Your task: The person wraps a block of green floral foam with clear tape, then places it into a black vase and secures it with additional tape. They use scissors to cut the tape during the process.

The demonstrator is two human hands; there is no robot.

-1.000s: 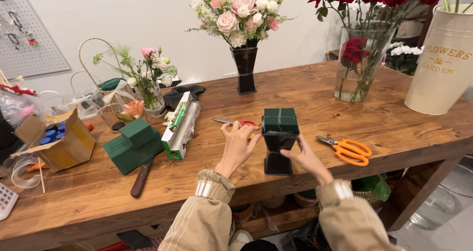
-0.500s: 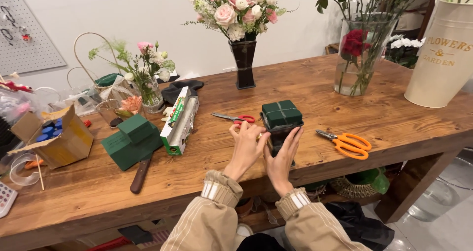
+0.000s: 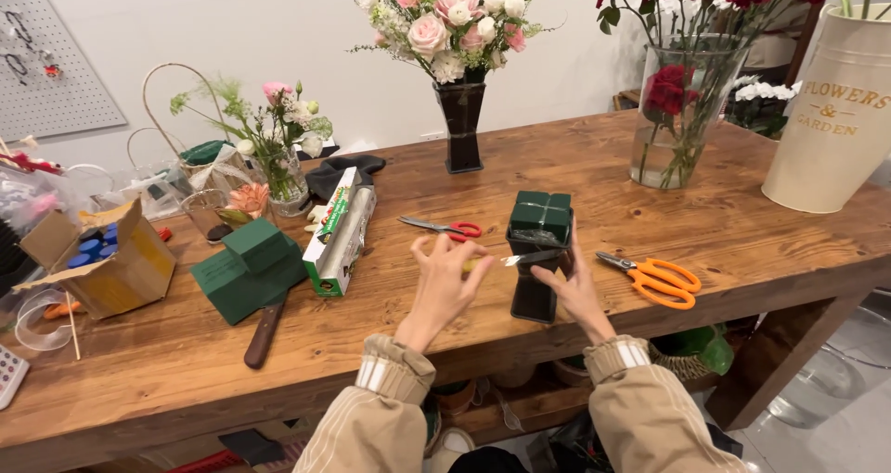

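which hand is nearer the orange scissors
Right. The right hand rests against the black vase, just left of the orange scissors; the left hand is farther left.

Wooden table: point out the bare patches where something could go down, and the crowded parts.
Bare wooden table runs along the near edge left of the left hand, below the knife. Another patch lies between the orange scissors and the cream bucket. Crowded: the left end around the cardboard box and green foam blocks.

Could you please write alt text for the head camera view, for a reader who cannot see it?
Two hands, left hand and right hand, stretch a strip of tape at a black vase holding green foam, on a wooden table with orange scissors and flowers.
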